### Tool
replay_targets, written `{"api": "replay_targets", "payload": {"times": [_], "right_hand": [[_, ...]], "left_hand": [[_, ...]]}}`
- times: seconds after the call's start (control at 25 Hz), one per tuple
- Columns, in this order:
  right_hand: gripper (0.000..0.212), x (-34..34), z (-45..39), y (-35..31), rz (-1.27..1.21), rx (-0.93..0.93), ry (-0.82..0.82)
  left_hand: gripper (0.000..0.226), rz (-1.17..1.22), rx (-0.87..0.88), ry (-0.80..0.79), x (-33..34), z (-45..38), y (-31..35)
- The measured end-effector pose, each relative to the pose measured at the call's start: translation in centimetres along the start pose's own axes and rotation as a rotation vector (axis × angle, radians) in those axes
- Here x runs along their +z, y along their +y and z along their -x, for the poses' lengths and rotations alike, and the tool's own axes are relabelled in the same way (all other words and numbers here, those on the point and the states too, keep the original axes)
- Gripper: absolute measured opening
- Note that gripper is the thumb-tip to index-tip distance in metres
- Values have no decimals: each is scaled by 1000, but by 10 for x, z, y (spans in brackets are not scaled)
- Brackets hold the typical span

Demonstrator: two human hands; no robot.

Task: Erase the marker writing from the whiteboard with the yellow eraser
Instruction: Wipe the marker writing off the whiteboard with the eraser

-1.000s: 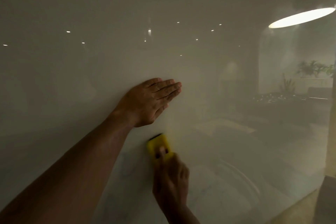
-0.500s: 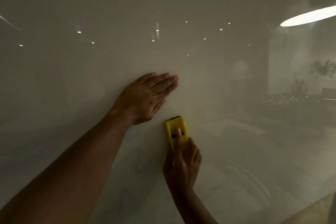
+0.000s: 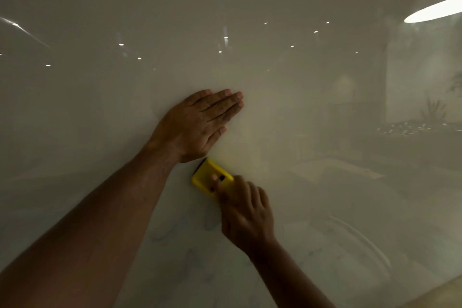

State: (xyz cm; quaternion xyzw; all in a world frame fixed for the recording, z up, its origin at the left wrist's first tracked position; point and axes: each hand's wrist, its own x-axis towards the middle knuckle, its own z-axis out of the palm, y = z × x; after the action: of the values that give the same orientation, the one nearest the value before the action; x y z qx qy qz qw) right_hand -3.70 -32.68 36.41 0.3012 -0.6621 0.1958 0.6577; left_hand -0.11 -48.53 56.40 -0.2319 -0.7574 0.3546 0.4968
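Faint marker traces lie below my yellow eraser, which my right hand grips tilted up-left on the whiteboard, just under my flat, open-fingered left hand

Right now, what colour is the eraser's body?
Bright yellow, with a dark pad edge against the whiteboard; the eraser shows in the head view.
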Motion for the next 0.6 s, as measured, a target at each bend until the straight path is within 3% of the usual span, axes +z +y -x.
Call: {"api": "replay_targets", "payload": {"times": [0.08, 0.16, 0.24, 0.32, 0.4, 0.52, 0.56, 0.6], "right_hand": [[64, 3, -3, -19, -172, 202, -72], [55, 4, 14, -35, -142, 55, -59], [52, 5, 1, -11, -49, -82, -8], [56, 2, -18, -4, -68, 170, 41], [59, 7, -14, -30, -170, 340, -27], [66, 5, -1, -34, -67, -91, -22], [67, 6, -9, -21, -18, -131, -17], [65, 6, -17, -15, -10, -29, 6]], "left_hand": [[60, -3, -6, -9, -3, 3, -4], [60, -1, 8, -25, -6, 4, -6], [60, -2, 4, -27, -8, 7, -13], [60, -17, -36, -25, -11, 14, -20], [60, -31, -67, -20, -16, 20, -25], [59, -28, -124, 8, -21, 28, -32], [59, -34, -149, 20, -22, 30, -33], [59, -43, -169, 29, -22, 32, -34]]}}
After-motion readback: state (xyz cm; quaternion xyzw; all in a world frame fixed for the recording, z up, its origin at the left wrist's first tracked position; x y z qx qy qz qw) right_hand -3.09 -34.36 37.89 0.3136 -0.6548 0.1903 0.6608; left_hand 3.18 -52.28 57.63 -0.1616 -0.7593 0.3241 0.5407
